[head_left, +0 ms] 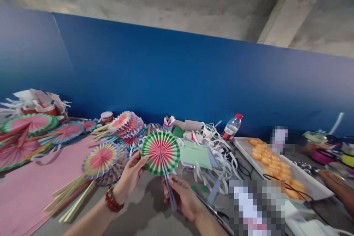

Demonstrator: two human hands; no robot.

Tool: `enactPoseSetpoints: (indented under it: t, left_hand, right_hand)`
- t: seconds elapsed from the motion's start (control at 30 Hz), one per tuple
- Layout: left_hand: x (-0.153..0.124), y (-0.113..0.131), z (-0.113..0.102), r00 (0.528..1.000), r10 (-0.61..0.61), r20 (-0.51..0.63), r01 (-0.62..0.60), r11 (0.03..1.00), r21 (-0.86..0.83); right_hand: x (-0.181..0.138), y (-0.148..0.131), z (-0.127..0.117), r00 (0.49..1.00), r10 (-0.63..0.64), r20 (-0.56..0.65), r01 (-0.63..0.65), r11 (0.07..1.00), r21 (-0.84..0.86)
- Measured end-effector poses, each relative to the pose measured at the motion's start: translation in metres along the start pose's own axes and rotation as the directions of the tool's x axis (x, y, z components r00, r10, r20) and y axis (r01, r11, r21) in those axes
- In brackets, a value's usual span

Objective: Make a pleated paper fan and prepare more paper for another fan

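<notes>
Between my two hands, upright above the table, is a round pleated paper fan (170, 146) with a green rim, a pale ring and a red-pink middle. My left hand (134, 169), with a red bead bracelet (113, 200) at the wrist, pinches the fan's left edge. Lower down, my right hand (184, 196) is closed around the fan's bluish-purple handle (169, 188). Finished-looking fans with yellow and lilac pleats (101, 160) lie stacked just left of my left hand. Scissors (214, 212) lie beside my right forearm, partly covered by it.
More fans (30, 123) and pink paper (52, 177) spread over the left. White paper strips (224, 162), green sheets (197, 153) and a red-capped bottle (232, 127) lie beyond my right hand. A tray (322, 184) holds orange balls. Another person's hand (336, 186) is at far right.
</notes>
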State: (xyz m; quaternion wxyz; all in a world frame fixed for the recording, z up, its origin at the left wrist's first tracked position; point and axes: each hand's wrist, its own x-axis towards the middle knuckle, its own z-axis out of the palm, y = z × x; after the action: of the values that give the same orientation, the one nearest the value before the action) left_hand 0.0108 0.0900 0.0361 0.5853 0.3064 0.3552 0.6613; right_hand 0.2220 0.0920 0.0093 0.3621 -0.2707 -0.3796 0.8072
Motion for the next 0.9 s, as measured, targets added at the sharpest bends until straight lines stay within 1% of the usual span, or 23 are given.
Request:
enactPoseSetpoints:
  t: [0.1, 0.17, 0.33, 0.43, 0.5, 0.6, 0.7, 0.8, 0.9]
  left_hand:
    - [0.003, -0.001, -0.004, 0.999, 0.022, -0.039, -0.023, 0.999, -0.027]
    - [0.005, -0.002, -0.006, 0.998, 0.02, -0.06, -0.022, 0.999, -0.034]
    - [0.006, -0.003, -0.007, 0.996, 0.019, -0.085, -0.022, 0.999, -0.031]
    - [0.006, 0.0, -0.006, 0.996, 0.025, -0.087, -0.027, 0.999, -0.021]
    - [0.006, 0.001, -0.004, 0.995, 0.034, -0.09, -0.035, 0.999, -0.012]
    - [0.006, 0.001, -0.003, 0.993, 0.056, -0.103, -0.056, 0.998, 0.003]
    - [0.006, -0.001, -0.004, 0.989, 0.074, -0.128, -0.072, 0.997, 0.021]
    - [0.008, -0.002, -0.006, 0.984, 0.076, -0.159, -0.071, 0.997, 0.034]
    - [0.009, -0.002, -0.009, 0.982, 0.077, -0.174, -0.071, 0.997, 0.039]
  right_hand:
    - [-0.004, -0.001, 0.0, 0.998, 0.062, 0.02, -0.062, 0.998, -0.002]
    - [-0.005, -0.002, 0.001, 0.998, 0.065, 0.026, -0.065, 0.998, -0.016]
    - [-0.009, -0.006, -0.001, 0.998, -0.061, 0.013, 0.063, 0.99, -0.126]
    - [-0.009, -0.01, -0.005, 0.997, -0.075, 0.013, 0.076, 0.975, -0.206]
    - [-0.008, -0.01, -0.007, 0.997, -0.076, -0.018, 0.069, 0.967, -0.244]
    - [-0.004, -0.005, -0.01, 0.994, -0.088, -0.063, 0.069, 0.965, -0.253]
    - [-0.002, -0.001, -0.014, 0.991, -0.077, -0.108, 0.042, 0.955, -0.293]
    - [-0.001, -0.001, -0.019, 0.968, -0.146, -0.206, 0.053, 0.915, -0.4]
    - [-0.001, -0.004, -0.022, 0.953, -0.216, -0.213, 0.093, 0.876, -0.473]
